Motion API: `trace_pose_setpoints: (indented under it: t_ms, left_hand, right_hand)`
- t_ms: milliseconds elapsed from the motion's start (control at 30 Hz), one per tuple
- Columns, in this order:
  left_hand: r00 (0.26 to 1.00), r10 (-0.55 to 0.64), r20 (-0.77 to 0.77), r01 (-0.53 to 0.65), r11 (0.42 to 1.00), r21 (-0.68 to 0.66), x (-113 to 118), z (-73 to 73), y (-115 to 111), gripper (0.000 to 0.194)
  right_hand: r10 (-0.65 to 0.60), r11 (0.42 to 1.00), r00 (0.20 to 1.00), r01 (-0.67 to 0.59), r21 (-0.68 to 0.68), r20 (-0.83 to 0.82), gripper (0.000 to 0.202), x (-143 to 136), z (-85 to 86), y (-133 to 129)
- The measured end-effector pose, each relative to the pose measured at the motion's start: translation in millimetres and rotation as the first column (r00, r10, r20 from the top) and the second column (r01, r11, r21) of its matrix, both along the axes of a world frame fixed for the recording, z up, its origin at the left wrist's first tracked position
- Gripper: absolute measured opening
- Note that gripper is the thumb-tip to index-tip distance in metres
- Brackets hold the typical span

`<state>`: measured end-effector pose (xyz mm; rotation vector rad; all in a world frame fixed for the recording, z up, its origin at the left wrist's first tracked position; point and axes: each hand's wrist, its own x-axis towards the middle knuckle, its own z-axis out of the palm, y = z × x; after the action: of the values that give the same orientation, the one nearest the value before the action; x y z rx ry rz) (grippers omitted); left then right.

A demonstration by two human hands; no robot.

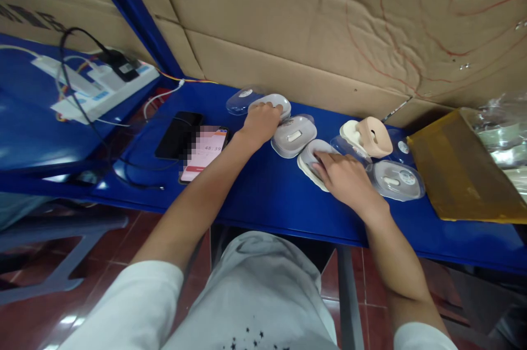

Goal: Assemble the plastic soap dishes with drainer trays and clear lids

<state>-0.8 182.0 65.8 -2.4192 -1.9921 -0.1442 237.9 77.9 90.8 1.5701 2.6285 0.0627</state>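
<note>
Near the back of the blue table, my left hand (263, 122) reaches over a pale oval case (269, 100), its fingertips bent down at the rim; what they grip is hidden. To the right, my right hand (343, 177) has its thumb and fingers at another grey-white oval case (313, 152); whether they pinch anything is too small to tell. Between the hands lies a grey oval case with a small white piece (295, 136). A beige box-like part (375, 137) with a dark slot sits beyond my right hand. Another clear-covered case (397, 180) lies right of it.
A lit phone (206, 155) and a black device (178, 134) lie at left, below a white power strip (105, 92) with cables. A clear lid (242, 100) lies at the back. An open cardboard box (465, 168) stands at right. Cardboard (263, 26) lines the back.
</note>
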Motion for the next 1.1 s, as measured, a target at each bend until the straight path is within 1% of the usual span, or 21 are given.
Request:
trace_pose_setpoints:
  t_ms: [100,200,267,333,433,533,600,633,667,733,767,800,833,867,933,1033,1100]
  left_hand:
    - [1.0,-0.029,-0.007,0.029,1.0,0.002,0.7,-0.2,-1.8,0.036]
    - [0.999,-0.039,-0.004,0.039,0.999,0.016,2.0,-0.3,-3.9,0.04]
    - [0.999,-0.039,0.003,0.039,0.999,0.028,2.6,0.3,-4.5,0.041]
    - [0.999,-0.031,0.013,0.03,0.999,0.045,2.5,2.0,-4.2,0.042]
    - [0.999,0.012,0.04,-0.015,0.996,0.091,0.5,6.8,-2.7,0.05]
    - [0.991,0.084,0.107,-0.098,0.986,0.137,-2.4,11.4,-1.3,0.055]
    - [0.985,0.102,0.137,-0.122,0.982,0.144,-3.6,12.6,-0.9,0.054]
    - [0.985,0.099,0.142,-0.12,0.983,0.142,-3.8,12.5,-0.9,0.053]
    - [0.985,0.095,0.144,-0.115,0.984,0.14,-3.6,11.9,-0.9,0.053]
    - [0.984,0.088,0.154,-0.109,0.985,0.137,-2.5,10.2,-1.0,0.052]
    - [0.984,0.081,0.16,-0.104,0.985,0.137,-1.7,9.2,-1.0,0.051]
    - [0.984,0.071,0.164,-0.094,0.986,0.14,-0.7,8.1,-1.0,0.051]
    - [0.984,0.057,0.168,-0.082,0.986,0.143,0.2,7.0,-1.1,0.051]
    - [0.985,0.039,0.171,-0.065,0.987,0.145,1.2,6.0,-1.1,0.052]
    - [0.985,0.001,0.173,-0.027,0.989,0.147,3.3,4.0,-1.4,0.052]
    - [0.982,-0.045,0.183,0.019,0.99,0.14,6.2,2.2,-2.3,0.05]
    - [0.98,-0.063,0.191,0.038,0.99,0.137,7.7,2.1,-3.3,0.048]
  right_hand:
    - [-0.015,0.997,0.994,0.023,0.073,-0.104,0.05,5.8,3.6,3.8]
    - [-0.04,0.985,0.967,0.08,0.15,-0.251,0.056,11.4,7.9,6.8]
    - [-0.062,0.973,0.948,0.127,0.192,-0.313,0.057,13.3,9.4,8.7]
    - [-0.092,0.954,0.944,0.174,0.242,-0.316,0.057,13.9,7.7,12.0]
    - [-0.16,0.923,0.955,0.234,0.304,-0.25,0.056,16.3,-1.8,20.9]
    - [-0.231,0.908,0.953,0.283,0.31,-0.194,0.052,23.1,-14.0,32.0]
    - [-0.246,0.904,0.949,0.298,0.308,-0.196,0.047,28.1,-19.9,37.8]
    - [-0.225,0.911,0.952,0.281,0.3,-0.209,0.045,29.7,-21.9,39.8]
    - [-0.173,0.932,0.959,0.234,0.278,-0.225,0.043,30.3,-23.5,41.3]
    - [0.008,0.982,0.962,0.044,0.186,-0.271,0.043,27.9,-26.3,42.6]
    - [0.107,0.989,0.948,-0.07,0.133,-0.299,0.045,24.9,-28.2,42.8]
    - [0.191,0.981,0.926,-0.171,0.09,-0.324,0.049,21.1,-30.4,42.8]
    - [0.252,0.967,0.905,-0.246,0.06,-0.342,0.054,16.6,-33.2,43.0]
    - [0.287,0.956,0.891,-0.289,0.046,-0.352,0.058,11.9,-36.4,43.3]
    - [0.302,0.951,0.884,-0.308,0.044,-0.356,0.06,3.8,-42.9,44.8]
    - [0.274,0.96,0.892,-0.279,0.041,-0.36,0.049,-2.1,-49.8,48.2]
    - [0.25,0.967,0.899,-0.25,0.047,-0.359,0.044,-2.1,-51.4,49.9]
